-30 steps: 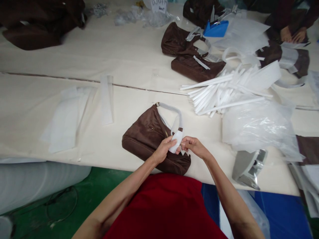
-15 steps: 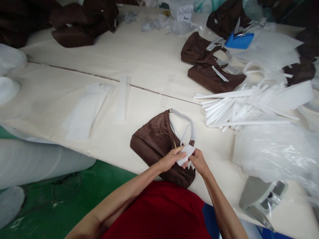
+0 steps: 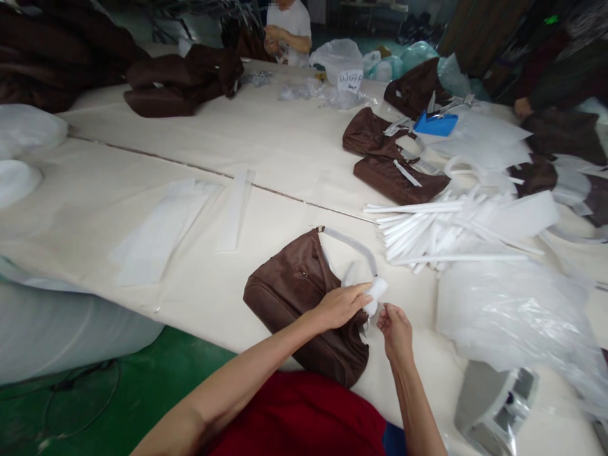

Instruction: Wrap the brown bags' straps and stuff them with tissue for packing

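Observation:
A brown suede-like handbag (image 3: 301,297) lies on the cream-covered table (image 3: 280,158), its pale strap (image 3: 349,244) arching to the right. A white wrapping (image 3: 377,294) covers the strap's lower end. My left hand (image 3: 339,307) lies across the bag, its fingertips shut on that wrapping. My right hand (image 3: 394,332) is a little below the wrapping and apart from it, with its fingers loosely curled. Nothing shows in it. The bag's lower edge sits close to my body.
A heap of white strips (image 3: 441,234) and a clear plastic sheet (image 3: 503,316) lie to the right. Beyond are another brown handbag (image 3: 392,171) and a blue scoop (image 3: 436,125). A metal profile (image 3: 494,405) stands near the front edge. A co-worker (image 3: 285,31) is at the far end.
My right hand has let go of the white wrapping and drawn back from it. The view has tilted up and shows more of the far end of the table.

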Demonstrator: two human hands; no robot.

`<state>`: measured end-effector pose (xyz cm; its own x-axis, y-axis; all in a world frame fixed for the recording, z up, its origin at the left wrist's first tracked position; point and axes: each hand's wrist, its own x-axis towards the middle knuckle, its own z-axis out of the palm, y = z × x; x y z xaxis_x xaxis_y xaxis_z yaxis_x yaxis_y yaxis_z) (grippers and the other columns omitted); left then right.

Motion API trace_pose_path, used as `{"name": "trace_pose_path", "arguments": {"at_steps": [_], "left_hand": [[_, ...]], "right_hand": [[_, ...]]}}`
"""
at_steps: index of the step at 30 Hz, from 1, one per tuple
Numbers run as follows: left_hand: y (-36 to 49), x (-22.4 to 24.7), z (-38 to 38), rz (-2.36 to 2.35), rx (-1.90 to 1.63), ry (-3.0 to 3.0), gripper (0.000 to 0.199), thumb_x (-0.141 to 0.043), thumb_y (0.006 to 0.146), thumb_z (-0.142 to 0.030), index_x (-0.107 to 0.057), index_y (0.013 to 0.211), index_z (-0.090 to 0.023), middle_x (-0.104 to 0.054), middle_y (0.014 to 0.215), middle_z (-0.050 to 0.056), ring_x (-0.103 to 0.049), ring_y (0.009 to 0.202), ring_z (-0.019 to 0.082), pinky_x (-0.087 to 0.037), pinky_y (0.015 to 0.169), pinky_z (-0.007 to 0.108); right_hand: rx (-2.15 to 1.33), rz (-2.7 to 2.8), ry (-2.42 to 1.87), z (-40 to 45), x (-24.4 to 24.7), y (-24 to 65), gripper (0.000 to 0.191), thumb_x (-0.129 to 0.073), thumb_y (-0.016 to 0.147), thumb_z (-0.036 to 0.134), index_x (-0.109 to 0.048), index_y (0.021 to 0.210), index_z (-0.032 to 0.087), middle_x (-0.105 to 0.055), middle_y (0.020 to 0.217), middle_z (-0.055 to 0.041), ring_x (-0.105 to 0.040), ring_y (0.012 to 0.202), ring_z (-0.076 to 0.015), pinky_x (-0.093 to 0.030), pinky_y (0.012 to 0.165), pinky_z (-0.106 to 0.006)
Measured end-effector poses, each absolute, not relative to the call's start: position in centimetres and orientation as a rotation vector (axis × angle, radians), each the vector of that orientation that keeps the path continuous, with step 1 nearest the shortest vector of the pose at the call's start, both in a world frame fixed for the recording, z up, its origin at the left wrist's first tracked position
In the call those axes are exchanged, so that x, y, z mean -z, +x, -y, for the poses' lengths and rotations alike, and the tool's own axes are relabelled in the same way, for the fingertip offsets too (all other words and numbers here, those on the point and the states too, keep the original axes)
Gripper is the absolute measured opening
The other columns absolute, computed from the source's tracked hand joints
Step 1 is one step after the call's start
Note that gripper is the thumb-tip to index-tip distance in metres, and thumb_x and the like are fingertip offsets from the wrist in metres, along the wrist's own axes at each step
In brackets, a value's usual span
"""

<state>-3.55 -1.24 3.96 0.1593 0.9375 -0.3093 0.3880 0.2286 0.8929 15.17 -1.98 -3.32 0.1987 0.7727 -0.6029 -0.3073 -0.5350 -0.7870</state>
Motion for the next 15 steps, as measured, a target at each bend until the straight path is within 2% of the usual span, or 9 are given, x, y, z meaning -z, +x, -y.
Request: {"name": "trace_pose_path", "arguments": {"at_steps": [3, 6, 8, 9, 11, 13, 15], "left_hand": [[-7.0, -5.0, -0.3, -1.724, -0.824, 1.169, 0.04, -0.062, 0.087, -0.049, -0.067, 0.116, -0.022, -0.068, 0.122, 0.007, -0.061, 0.115, 0.025, -0.046, 0.102, 0.037], [-11.0, -5.6, -1.9, -1.814, -0.895, 1.014, 0.04, -0.061, 0.091, -0.042, -0.06, 0.122, -0.017, -0.062, 0.125, 0.01, -0.061, 0.109, 0.024, -0.052, 0.094, 0.045], [-13.1, -5.8, -3.3, -1.788, -0.869, 0.993, 0.039, -0.06, 0.092, -0.039, -0.057, 0.124, -0.017, -0.059, 0.125, 0.01, -0.061, 0.108, 0.024, -0.054, 0.09, 0.046], [-13.9, -5.9, -4.1, -1.774, -0.853, 0.976, 0.04, -0.06, 0.092, -0.039, -0.057, 0.125, -0.016, -0.059, 0.125, 0.01, -0.061, 0.107, 0.024, -0.054, 0.089, 0.046], [-15.0, -5.9, -5.6, -1.74, -0.82, 0.936, 0.041, -0.06, 0.092, -0.038, -0.055, 0.126, -0.015, -0.059, 0.126, 0.01, -0.061, 0.107, 0.024, -0.054, 0.089, 0.045], [-15.4, -6.0, -7.0, -1.701, -0.792, 0.88, 0.041, -0.06, 0.092, -0.038, -0.055, 0.126, -0.014, -0.058, 0.126, 0.01, -0.061, 0.107, 0.024, -0.054, 0.089, 0.045], [-15.6, -6.1, -8.2, -1.659, -0.771, 0.802, 0.04, -0.06, 0.092, -0.038, -0.057, 0.124, -0.015, -0.059, 0.124, 0.009, -0.061, 0.106, 0.025, -0.054, 0.089, 0.045]], "right_hand": [[-1.357, 0.569, -1.695, 4.0, 3.5, 18.8, 0.037, -0.076, 0.062, 0.049, -0.06, 0.074, 0.019, -0.062, 0.062, 0.0019, -0.052, 0.051, -0.0105, -0.042, 0.048, -0.022], [-1.203, 0.733, -1.782, 7.5, 2.4, 19.8, 0.038, -0.07, 0.069, 0.055, -0.061, 0.073, 0.019, -0.062, 0.061, -0.0001, -0.053, 0.053, -0.0132, -0.044, 0.05, -0.025], [-1.09, 0.884, -1.83, 10.0, 1.2, 18.7, 0.039, -0.063, 0.077, 0.057, -0.065, 0.082, 0.018, -0.065, 0.067, -0.0029, -0.059, 0.06, -0.0168, -0.049, 0.056, -0.029], [-1.048, 0.997, -1.838, 11.2, 0.5, 17.8, 0.04, -0.06, 0.081, 0.056, -0.067, 0.091, 0.019, -0.069, 0.077, -0.0054, -0.063, 0.069, -0.0191, -0.053, 0.062, -0.031], [-1.005, 1.291, -1.814, 13.1, -0.5, 15.4, 0.042, -0.059, 0.086, 0.052, -0.066, 0.115, 0.022, -0.069, 0.109, -0.0103, -0.066, 0.098, -0.0238, -0.055, 0.083, -0.036], [-1.011, 1.604, -1.769, 14.2, -0.9, 13.0, 0.055, -0.064, 0.084, 0.048, -0.057, 0.134, 0.027, -0.056, 0.139, -0.0114, -0.054, 0.125, -0.0276, -0.046, 0.104, -0.042], [-1.064, 1.811, -1.779, 14.6, -0.5, 11.3, 0.062, -0.066, 0.084, 0.046, -0.052, 0.141, 0.028, -0.047, 0.149, -0.0116, -0.043, 0.136, -0.0306, -0.037, 0.113, -0.047]]}}
